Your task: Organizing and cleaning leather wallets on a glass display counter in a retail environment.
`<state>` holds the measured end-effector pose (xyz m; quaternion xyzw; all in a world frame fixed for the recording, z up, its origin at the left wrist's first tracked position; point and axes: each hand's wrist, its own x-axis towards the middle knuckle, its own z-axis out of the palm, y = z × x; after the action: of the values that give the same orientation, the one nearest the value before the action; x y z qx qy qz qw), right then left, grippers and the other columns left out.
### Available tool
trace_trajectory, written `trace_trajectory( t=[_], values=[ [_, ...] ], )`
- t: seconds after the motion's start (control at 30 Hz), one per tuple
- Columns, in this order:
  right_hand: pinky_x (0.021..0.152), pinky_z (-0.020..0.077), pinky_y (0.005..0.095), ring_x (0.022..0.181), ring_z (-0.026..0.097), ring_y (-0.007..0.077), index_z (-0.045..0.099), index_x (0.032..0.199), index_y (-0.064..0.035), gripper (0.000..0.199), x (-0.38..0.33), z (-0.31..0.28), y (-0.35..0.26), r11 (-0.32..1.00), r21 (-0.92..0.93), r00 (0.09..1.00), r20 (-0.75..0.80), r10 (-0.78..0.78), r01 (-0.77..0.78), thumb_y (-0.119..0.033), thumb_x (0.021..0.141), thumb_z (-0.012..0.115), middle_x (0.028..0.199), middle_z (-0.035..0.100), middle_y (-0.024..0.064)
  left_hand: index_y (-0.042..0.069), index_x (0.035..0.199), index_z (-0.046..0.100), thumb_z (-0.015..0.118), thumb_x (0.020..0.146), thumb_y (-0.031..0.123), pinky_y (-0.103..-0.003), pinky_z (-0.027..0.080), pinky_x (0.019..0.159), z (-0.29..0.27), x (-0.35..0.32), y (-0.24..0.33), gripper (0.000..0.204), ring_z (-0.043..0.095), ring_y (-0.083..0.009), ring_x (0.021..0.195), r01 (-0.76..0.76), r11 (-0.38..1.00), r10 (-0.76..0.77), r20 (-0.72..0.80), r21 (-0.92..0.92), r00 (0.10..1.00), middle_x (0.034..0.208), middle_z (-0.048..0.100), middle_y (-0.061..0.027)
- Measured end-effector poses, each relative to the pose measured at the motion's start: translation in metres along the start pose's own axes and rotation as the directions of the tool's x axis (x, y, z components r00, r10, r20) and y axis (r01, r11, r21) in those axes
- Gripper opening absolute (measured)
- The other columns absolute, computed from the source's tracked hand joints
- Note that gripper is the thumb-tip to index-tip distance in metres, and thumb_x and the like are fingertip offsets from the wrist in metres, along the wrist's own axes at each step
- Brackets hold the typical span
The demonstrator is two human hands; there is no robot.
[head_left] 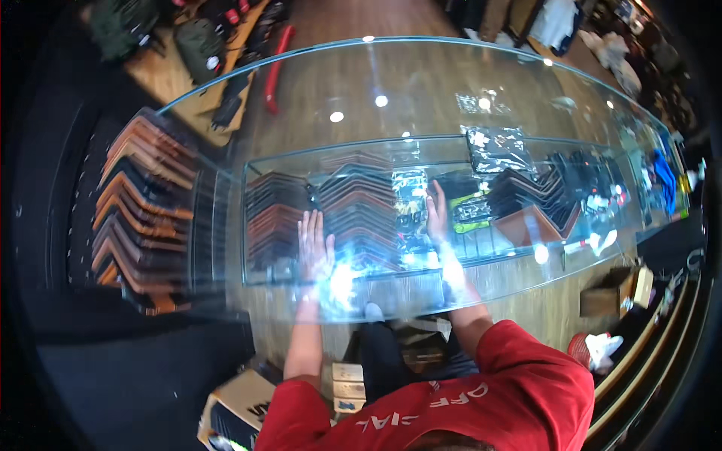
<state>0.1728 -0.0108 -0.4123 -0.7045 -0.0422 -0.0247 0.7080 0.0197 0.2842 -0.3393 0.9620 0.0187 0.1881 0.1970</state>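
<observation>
My left hand (312, 246) lies over the glass display counter (451, 40), palm down with its fingers stretched forward and nothing in it. To its right, my right hand (436, 213) is turned on edge above the glass, fingers extended and empty. Beneath the left hand, through the glass, run rows of brown and black folded leather pieces (357, 199) that look like wallets. Forward and right of my right hand is a black package in shiny clear plastic (498, 150). A bright glare hides part of the counter between my wrists.
More folded leather pieces (147, 210) form a tall row at the left. Bags (199, 49) sit on a wooden table at the far left. An open cardboard box (241, 398) stands near left, a wooden box (608, 292) at right. A blue item (665, 180) is at the counter's right end.
</observation>
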Motion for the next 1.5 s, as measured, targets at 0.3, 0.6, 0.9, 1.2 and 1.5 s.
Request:
trace_trajectory(
  t=[0.3, 0.6, 0.9, 1.2, 1.5],
  values=[
    [0.122, 0.0262, 0.0396, 0.147, 0.038, 0.0261, 0.032, 0.158, -0.0056, 0.070, 0.040, 0.049, 0.053, 0.967, 0.249, 0.996, 0.079, 0.031, -0.050, -0.051, 0.106, 0.047, 0.159, 0.039, 0.0136, -0.002, 0.149, 0.044, 0.042, 0.108, 0.025, -0.048, 0.026, 0.122, 0.052, 0.055, -0.032, 0.049, 0.034, -0.0407, 0.147, -0.041, 0.978, 0.019, -0.107, -0.205, 0.994, 0.154, 0.043, -0.0226],
    [0.123, 0.0222, 0.0367, 0.151, 0.029, 0.0245, 0.030, 0.160, -0.0091, 0.064, 0.056, 0.073, 0.036, 0.993, 0.119, 0.973, 0.232, 0.000, -0.028, -0.043, 0.108, 0.047, 0.163, 0.034, 0.0114, -0.002, 0.156, 0.028, 0.048, 0.105, 0.018, -0.045, 0.024, 0.123, 0.065, 0.117, -0.060, 0.058, 0.026, -0.0403, 0.151, 0.064, 0.919, -0.060, 0.024, -0.390, 0.998, 0.163, 0.025, -0.0259],
    [0.124, 0.0205, 0.0361, 0.151, 0.029, 0.0245, 0.034, 0.158, -0.0062, 0.062, 0.052, 0.088, 0.033, 0.985, 0.155, 0.962, 0.272, 0.027, -0.071, -0.043, 0.108, 0.045, 0.162, 0.036, 0.0125, -0.001, 0.157, 0.027, 0.051, 0.104, 0.021, -0.049, 0.022, 0.123, 0.075, 0.135, -0.062, 0.062, 0.022, -0.0449, 0.151, 0.204, 0.910, -0.154, 0.163, -0.360, 0.974, 0.163, 0.021, -0.0304],
    [0.122, 0.0235, 0.0362, 0.148, 0.035, 0.0253, 0.041, 0.154, -0.0058, 0.058, 0.050, 0.087, 0.036, 0.996, 0.084, 0.967, 0.253, -0.025, 0.004, -0.042, 0.108, 0.044, 0.156, 0.044, 0.0140, -0.005, 0.125, 0.058, 0.056, 0.098, 0.015, -0.050, 0.043, 0.100, 0.096, 0.147, -0.065, 0.034, 0.053, -0.0428, 0.113, 0.077, 0.996, -0.059, -0.308, 0.045, 0.949, 0.124, 0.055, -0.0261],
    [0.120, 0.0235, 0.0349, 0.141, 0.042, 0.0242, 0.054, 0.145, -0.0045, 0.061, 0.041, 0.104, 0.031, 0.980, 0.199, 0.949, 0.313, -0.037, -0.028, -0.050, 0.105, 0.045, 0.148, 0.052, 0.0107, 0.003, 0.110, 0.068, 0.057, 0.097, 0.014, -0.048, 0.050, 0.090, 0.092, 0.122, -0.073, 0.020, 0.062, -0.0423, 0.107, 0.157, 0.913, -0.241, -0.186, -0.377, 0.953, 0.108, 0.068, -0.0213]
  ],
)
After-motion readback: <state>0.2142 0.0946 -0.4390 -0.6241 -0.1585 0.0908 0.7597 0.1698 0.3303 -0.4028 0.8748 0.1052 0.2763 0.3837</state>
